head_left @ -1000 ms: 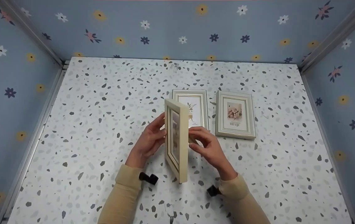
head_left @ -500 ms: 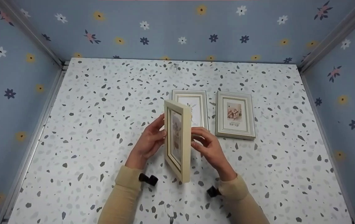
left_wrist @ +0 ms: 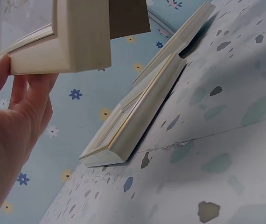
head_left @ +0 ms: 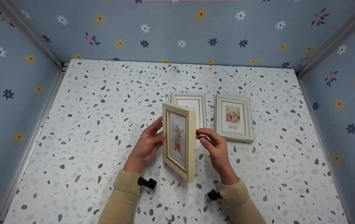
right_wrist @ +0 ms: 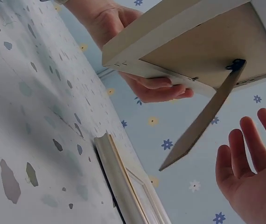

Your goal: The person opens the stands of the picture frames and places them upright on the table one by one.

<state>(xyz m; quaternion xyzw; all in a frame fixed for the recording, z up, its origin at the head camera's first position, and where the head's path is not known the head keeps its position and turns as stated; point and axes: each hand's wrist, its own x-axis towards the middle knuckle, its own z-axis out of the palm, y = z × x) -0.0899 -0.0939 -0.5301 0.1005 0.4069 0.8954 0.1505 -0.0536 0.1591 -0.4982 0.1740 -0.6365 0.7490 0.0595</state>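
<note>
My left hand (head_left: 149, 141) grips the side edge of a cream picture frame (head_left: 191, 143), held upright at an angle above the table. Its front shows a print of a brown deer with leafy antlers. In the right wrist view, a flat easel leg (right_wrist: 203, 121) stands out from the frame's brown backing on a dark hinge. My right hand (head_left: 216, 149) is beside the frame's back, close to that leg. In the right wrist view its fingers (right_wrist: 238, 154) are loosely bent and apart from the leg, with a gap between.
Two more picture frames lie face up on the speckled white table (head_left: 103, 93): one with a flower print (head_left: 234, 116) at right, another (head_left: 190, 95) partly hidden behind the held frame. Blue flowered walls (head_left: 177, 28) enclose the table's back and sides.
The held frame has turned so that more of its front and deer print faces the head camera. My right hand has moved slightly right along with the frame's back.
</note>
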